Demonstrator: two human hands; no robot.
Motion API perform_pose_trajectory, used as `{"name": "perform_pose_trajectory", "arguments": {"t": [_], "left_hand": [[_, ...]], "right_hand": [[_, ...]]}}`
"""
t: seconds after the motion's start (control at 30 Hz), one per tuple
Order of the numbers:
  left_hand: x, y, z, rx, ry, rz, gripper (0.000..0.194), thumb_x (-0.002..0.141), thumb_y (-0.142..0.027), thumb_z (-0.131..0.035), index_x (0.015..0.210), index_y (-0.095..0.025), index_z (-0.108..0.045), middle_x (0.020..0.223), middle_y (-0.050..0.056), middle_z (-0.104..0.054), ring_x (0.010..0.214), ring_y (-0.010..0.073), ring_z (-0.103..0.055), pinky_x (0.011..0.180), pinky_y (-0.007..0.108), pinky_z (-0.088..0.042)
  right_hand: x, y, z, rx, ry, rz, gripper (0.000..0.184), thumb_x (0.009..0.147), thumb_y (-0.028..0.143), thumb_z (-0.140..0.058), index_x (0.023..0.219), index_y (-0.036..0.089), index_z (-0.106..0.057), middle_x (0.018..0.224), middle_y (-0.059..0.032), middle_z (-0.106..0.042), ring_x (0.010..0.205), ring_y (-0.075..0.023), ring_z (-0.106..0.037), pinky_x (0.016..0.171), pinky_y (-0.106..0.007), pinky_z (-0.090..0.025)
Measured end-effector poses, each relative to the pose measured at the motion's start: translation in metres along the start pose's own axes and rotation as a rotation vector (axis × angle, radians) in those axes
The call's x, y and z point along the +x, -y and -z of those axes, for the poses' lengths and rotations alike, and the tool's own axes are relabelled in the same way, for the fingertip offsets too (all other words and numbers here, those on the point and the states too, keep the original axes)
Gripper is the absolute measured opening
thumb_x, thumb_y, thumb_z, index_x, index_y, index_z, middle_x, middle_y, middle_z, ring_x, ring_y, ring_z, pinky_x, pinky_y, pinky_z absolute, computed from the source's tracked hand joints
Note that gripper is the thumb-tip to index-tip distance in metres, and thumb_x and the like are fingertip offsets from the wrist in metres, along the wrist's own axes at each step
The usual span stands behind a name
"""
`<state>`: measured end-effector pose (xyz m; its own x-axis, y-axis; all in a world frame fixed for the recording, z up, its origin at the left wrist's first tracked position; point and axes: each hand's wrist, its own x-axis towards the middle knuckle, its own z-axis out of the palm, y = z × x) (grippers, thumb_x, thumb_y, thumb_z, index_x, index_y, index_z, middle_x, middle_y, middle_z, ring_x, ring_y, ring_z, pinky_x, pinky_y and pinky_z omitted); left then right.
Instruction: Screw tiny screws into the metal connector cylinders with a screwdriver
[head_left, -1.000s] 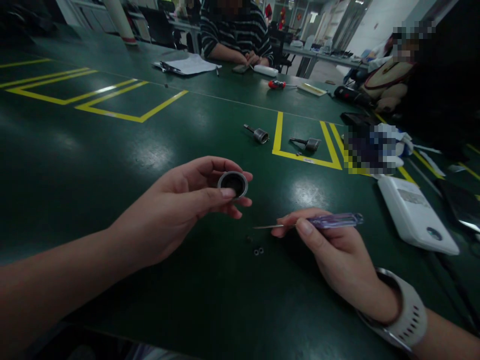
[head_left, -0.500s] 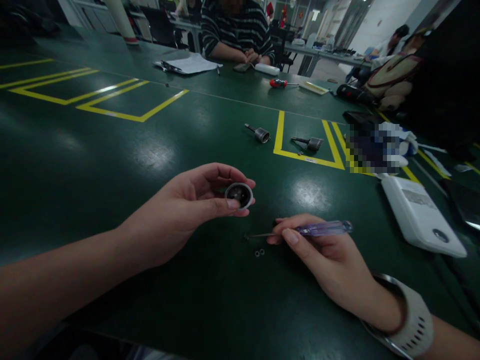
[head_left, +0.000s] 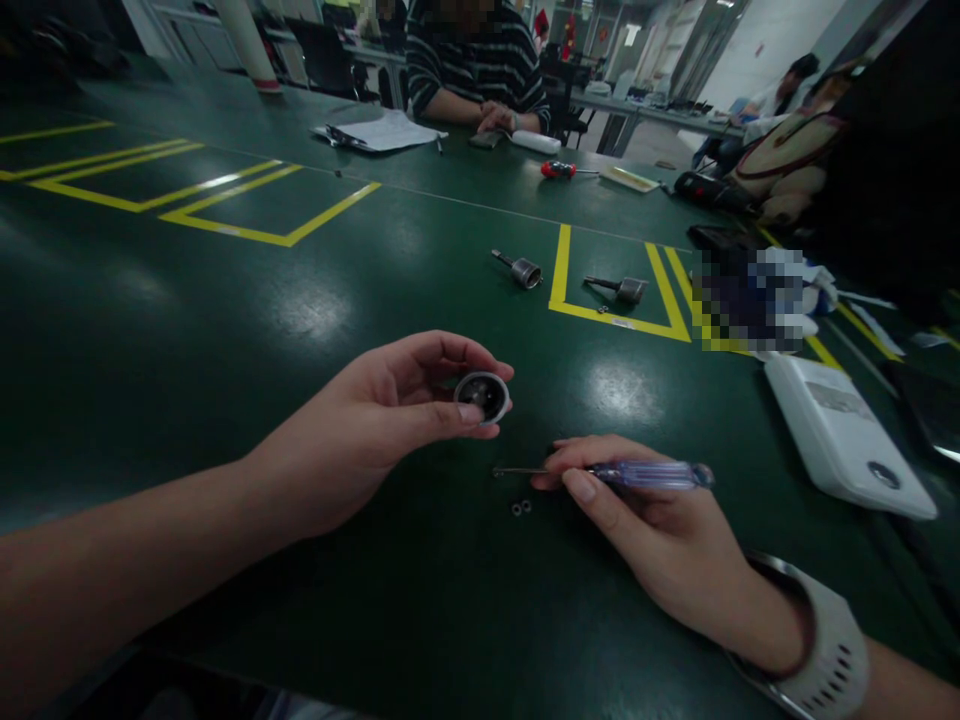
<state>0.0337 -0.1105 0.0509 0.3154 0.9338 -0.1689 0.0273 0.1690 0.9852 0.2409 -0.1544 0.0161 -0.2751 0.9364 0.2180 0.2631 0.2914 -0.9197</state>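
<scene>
My left hand (head_left: 397, 425) grips a round metal cup (head_left: 486, 395) by its rim, the dark hollow side facing me and the thumb over its edge. In my right hand (head_left: 637, 500) is a screwdriver (head_left: 652, 475) with a clear purple handle, held between thumb and fingers. Its thin shaft points left, below the cup and apart from it; a tiny dark piece shows at the tip, too small to name. Two small nuts (head_left: 520, 508) lie on the table under the shaft.
On the green table (head_left: 247, 330) lie two metal cups with shafts, one left of the yellow tape (head_left: 559, 270), one inside it. A white device (head_left: 847, 440) is at right. Farther back are a red screwdriver (head_left: 559, 170), papers (head_left: 386, 130) and a seated person (head_left: 476, 70).
The screwdriver's handle has tipped slightly lower, its shaft now nearly level. The cup stays in my left hand, almost unmoved. The view has shifted slightly.
</scene>
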Motion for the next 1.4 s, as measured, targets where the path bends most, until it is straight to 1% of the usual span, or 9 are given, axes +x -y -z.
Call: {"name": "perform_pose_trajectory", "arguments": {"t": [0.2, 0.37, 0.57, 0.7, 0.9, 1.0, 1.1, 1.27, 1.4], "left_hand": [[0.0, 0.006, 0.001, 0.045, 0.044, -0.01, 0.025, 0.072, -0.02, -0.067, 0.096, -0.022, -0.063, 0.105, 0.004, -0.068, 0.1, 0.0228, -0.064, 0.084, 0.032, -0.053], [-0.001, 0.007, 0.0, 0.037, 0.096, -0.003, 0.025, 0.072, -0.02, -0.067, 0.097, -0.023, -0.062, 0.106, 0.003, -0.067, 0.095, 0.021, -0.065, 0.083, 0.032, -0.052], [-0.003, 0.011, -0.003, 0.042, 0.204, -0.01, 0.025, 0.077, -0.018, -0.064, 0.101, -0.02, -0.059, 0.112, 0.005, -0.064, 0.098, 0.0195, -0.063, 0.086, 0.033, -0.05], [-0.004, 0.017, -0.007, 0.068, 0.226, -0.02, 0.024, 0.076, -0.015, -0.062, 0.099, -0.019, -0.058, 0.109, 0.006, -0.064, 0.097, 0.0186, -0.063, 0.085, 0.032, -0.05], [-0.004, 0.021, -0.008, 0.112, 0.237, -0.016, 0.025, 0.076, -0.015, -0.062, 0.101, -0.019, -0.058, 0.11, 0.005, -0.063, 0.098, 0.0186, -0.062, 0.084, 0.031, -0.05], [-0.003, 0.02, -0.008, 0.119, 0.25, 0.0, 0.025, 0.077, -0.016, -0.062, 0.101, -0.019, -0.058, 0.111, 0.006, -0.063, 0.098, 0.0191, -0.062, 0.082, 0.031, -0.051], [-0.002, 0.019, -0.006, 0.12, 0.26, -0.006, 0.025, 0.077, -0.017, -0.062, 0.101, -0.019, -0.058, 0.112, 0.006, -0.063, 0.099, 0.0195, -0.062, 0.083, 0.031, -0.05], [0.0, 0.019, -0.004, 0.086, 0.239, -0.028, 0.024, 0.078, -0.018, -0.062, 0.101, -0.019, -0.058, 0.112, 0.006, -0.063, 0.099, 0.0193, -0.062, 0.087, 0.033, -0.049], [0.002, 0.021, -0.004, 0.059, 0.267, -0.044, 0.024, 0.078, -0.018, -0.062, 0.102, -0.019, -0.058, 0.113, 0.007, -0.063, 0.1, 0.0193, -0.062, 0.087, 0.032, -0.049]], "right_hand": [[0.0, -0.002, -0.001, -0.076, -0.019, 0.017, 0.01, 0.085, 0.018, -0.058, 0.09, 0.022, -0.066, 0.083, -0.0018, -0.07, 0.076, -0.015, -0.067, 0.067, -0.025, -0.056], [0.0, -0.002, -0.002, -0.117, -0.01, 0.053, 0.011, 0.085, 0.016, -0.057, 0.09, 0.022, -0.065, 0.085, -0.001, -0.07, 0.075, -0.0133, -0.067, 0.068, -0.025, -0.055], [-0.001, -0.004, -0.001, -0.129, 0.003, 0.057, 0.011, 0.085, 0.016, -0.057, 0.091, 0.022, -0.065, 0.085, -0.0009, -0.07, 0.077, -0.0129, -0.067, 0.069, -0.025, -0.054], [-0.001, -0.003, -0.001, -0.112, -0.014, 0.047, 0.011, 0.085, 0.017, -0.057, 0.09, 0.022, -0.065, 0.085, -0.0013, -0.071, 0.077, -0.0142, -0.068, 0.069, -0.026, -0.055], [0.001, 0.0, -0.001, -0.06, -0.087, -0.064, 0.009, 0.084, 0.025, -0.059, 0.083, 0.02, -0.067, 0.077, -0.0028, -0.072, 0.07, -0.0169, -0.069, 0.06, -0.027, -0.057], [0.004, -0.001, 0.001, -0.02, -0.153, -0.131, 0.013, 0.083, 0.028, -0.059, 0.08, 0.018, -0.066, 0.074, -0.0041, -0.072, 0.069, -0.0174, -0.07, 0.06, -0.027, -0.057], [0.006, 0.0, 0.002, 0.029, -0.171, -0.189, 0.014, 0.083, 0.029, -0.06, 0.08, 0.017, -0.066, 0.073, -0.0046, -0.072, 0.068, -0.0172, -0.07, 0.06, -0.026, -0.057], [0.005, 0.001, 0.002, 0.01, -0.15, -0.174, 0.016, 0.083, 0.031, -0.06, 0.078, 0.017, -0.065, 0.073, -0.0045, -0.071, 0.067, -0.0177, -0.069, 0.06, -0.028, -0.056], [0.003, -0.001, 0.001, -0.024, -0.128, -0.159, 0.014, 0.084, 0.03, -0.058, 0.08, 0.019, -0.066, 0.075, -0.004, -0.071, 0.07, -0.0186, -0.069, 0.063, -0.031, -0.054]]}}
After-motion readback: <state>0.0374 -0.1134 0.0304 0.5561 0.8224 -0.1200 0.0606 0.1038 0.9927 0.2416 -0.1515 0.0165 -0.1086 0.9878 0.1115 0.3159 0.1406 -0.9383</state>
